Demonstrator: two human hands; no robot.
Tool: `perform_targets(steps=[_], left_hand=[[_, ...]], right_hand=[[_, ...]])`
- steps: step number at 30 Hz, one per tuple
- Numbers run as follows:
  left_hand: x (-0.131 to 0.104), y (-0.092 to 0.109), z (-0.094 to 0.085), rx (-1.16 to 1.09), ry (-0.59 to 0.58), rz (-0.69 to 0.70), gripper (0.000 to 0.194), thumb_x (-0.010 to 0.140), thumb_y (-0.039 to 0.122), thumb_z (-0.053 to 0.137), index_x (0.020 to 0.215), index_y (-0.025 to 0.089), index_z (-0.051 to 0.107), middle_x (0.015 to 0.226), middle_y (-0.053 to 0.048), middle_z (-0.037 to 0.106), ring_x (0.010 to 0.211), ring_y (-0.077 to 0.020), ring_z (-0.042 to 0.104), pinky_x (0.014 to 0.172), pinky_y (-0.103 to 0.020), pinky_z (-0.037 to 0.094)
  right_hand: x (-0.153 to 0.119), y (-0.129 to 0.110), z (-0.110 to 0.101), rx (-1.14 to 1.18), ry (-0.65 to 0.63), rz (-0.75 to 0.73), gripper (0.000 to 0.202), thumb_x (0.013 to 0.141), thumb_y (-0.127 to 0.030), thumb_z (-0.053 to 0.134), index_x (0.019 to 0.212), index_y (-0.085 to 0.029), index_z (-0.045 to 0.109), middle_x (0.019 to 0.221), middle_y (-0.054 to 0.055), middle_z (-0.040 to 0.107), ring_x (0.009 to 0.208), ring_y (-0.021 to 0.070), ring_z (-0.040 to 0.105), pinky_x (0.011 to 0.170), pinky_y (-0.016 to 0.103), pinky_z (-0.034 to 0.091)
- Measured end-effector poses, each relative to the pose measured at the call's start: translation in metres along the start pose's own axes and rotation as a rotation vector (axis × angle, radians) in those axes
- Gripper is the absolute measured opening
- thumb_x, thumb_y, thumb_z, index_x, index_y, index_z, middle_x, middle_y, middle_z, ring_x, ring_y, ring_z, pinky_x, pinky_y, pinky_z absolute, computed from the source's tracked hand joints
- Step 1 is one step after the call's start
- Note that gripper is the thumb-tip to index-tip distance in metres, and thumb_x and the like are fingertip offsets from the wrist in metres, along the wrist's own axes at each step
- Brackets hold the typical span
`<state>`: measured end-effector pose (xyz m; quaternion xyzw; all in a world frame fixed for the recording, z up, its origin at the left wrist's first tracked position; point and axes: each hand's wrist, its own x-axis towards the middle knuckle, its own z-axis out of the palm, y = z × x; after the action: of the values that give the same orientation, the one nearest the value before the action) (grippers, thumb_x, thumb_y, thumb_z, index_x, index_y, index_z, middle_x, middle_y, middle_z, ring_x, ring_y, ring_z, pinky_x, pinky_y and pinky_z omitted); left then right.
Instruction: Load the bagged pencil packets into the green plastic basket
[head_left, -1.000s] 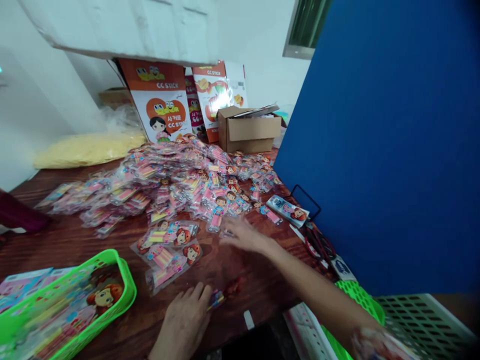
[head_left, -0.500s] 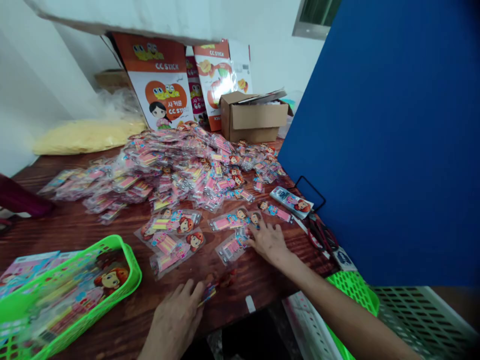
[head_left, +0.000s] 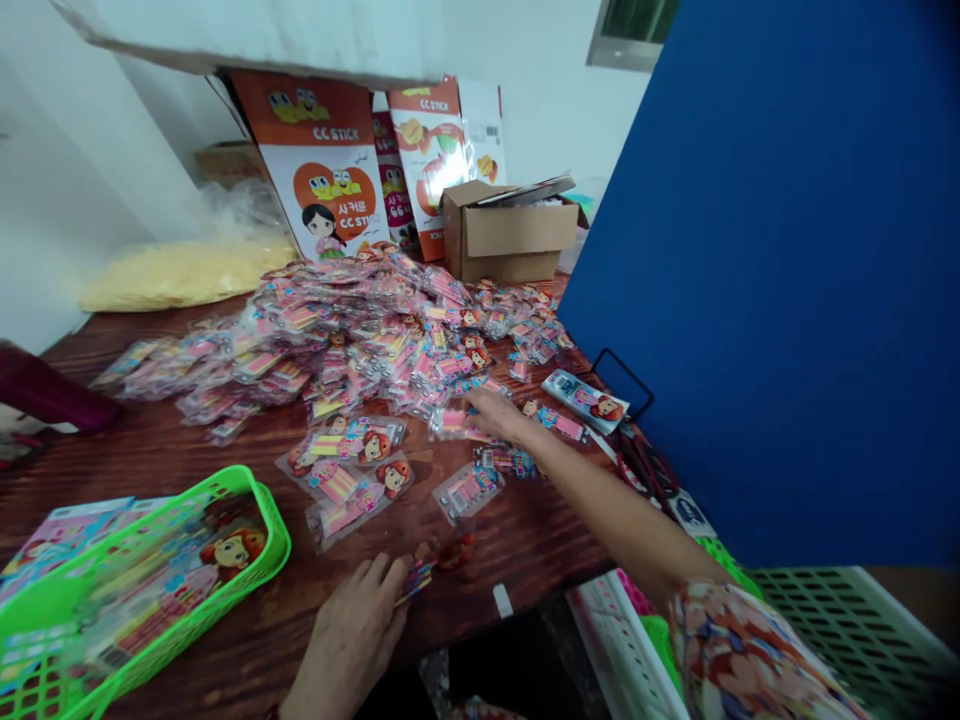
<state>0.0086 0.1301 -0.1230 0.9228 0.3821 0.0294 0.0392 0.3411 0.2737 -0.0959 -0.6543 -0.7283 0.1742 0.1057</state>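
Holds the right hand (head_left: 493,412) out over the table (head_left: 555,530) with palm down and fingers bent; rests the left hand (head_left: 349,620) nearer, with knuckles up. Has a packet (head_left: 448,423) beneath the right fingertips, near the pile (head_left: 360,335), and printed pieces (head_left: 421,576) beside the left. Cannot tell whether either grip is clamped. Looks flat, pink, clear-wrapped; by the left, red, blue, yellow.

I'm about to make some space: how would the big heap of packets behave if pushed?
The heap of packets would probably slump and spread rather than shift as one, since its pieces lie loosely at varied angles. They look shiny and clear-wrapped, so they may slide over one another.
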Motion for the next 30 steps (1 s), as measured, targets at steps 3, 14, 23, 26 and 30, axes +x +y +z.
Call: perform_targets(steps=[3,14,23,26,30], left_hand=[[0.000,0.000,-0.002,-0.024,0.016,0.013,0.036,0.090,0.016,0.048,0.125,0.025,0.051,0.116,-0.006,0.063,0.104,-0.0208,0.062,0.087,-0.032,0.053],[-0.002,-0.005,0.008,-0.035,0.122,0.033,0.036,0.088,0.017,0.049,0.123,0.026,0.053,0.117,-0.005,0.065,0.104,-0.0214,0.064,0.088,-0.032,0.054],[-0.004,-0.007,0.003,-0.049,0.162,0.063,0.036,0.089,0.021,0.047,0.125,0.026,0.051,0.116,-0.005,0.066,0.104,-0.0207,0.064,0.088,-0.030,0.054],[-0.002,-0.005,0.000,-0.035,0.169,0.078,0.035,0.089,0.020,0.046,0.123,0.025,0.053,0.116,-0.006,0.066,0.102,-0.0213,0.065,0.085,-0.030,0.054],[0.000,-0.002,-0.002,-0.027,0.181,0.065,0.033,0.090,0.019,0.043,0.122,0.025,0.053,0.112,-0.006,0.066,0.099,-0.0212,0.065,0.082,-0.031,0.055]], right_hand=[[0.000,0.024,-0.014,0.059,0.068,0.107,0.018,0.085,-0.028,0.063,0.100,-0.018,0.061,0.091,0.001,0.064,0.085,0.0158,0.057,0.074,0.024,0.040],[-0.004,0.061,-0.040,0.138,0.154,0.282,0.011,0.078,-0.025,0.065,0.087,-0.018,0.064,0.079,-0.002,0.063,0.074,0.0135,0.055,0.064,0.021,0.035],[-0.045,0.072,-0.023,0.090,0.032,0.407,0.018,0.071,-0.025,0.073,0.082,-0.016,0.062,0.084,0.003,0.064,0.077,0.0158,0.057,0.066,0.023,0.040],[-0.054,0.061,-0.008,0.040,0.013,0.427,0.026,0.064,-0.025,0.079,0.082,-0.017,0.062,0.097,0.007,0.065,0.091,0.0212,0.059,0.074,0.026,0.042],[-0.055,0.049,-0.005,0.032,0.005,0.470,0.026,0.067,-0.025,0.075,0.088,-0.018,0.062,0.096,0.008,0.066,0.093,0.0243,0.061,0.076,0.030,0.043]])
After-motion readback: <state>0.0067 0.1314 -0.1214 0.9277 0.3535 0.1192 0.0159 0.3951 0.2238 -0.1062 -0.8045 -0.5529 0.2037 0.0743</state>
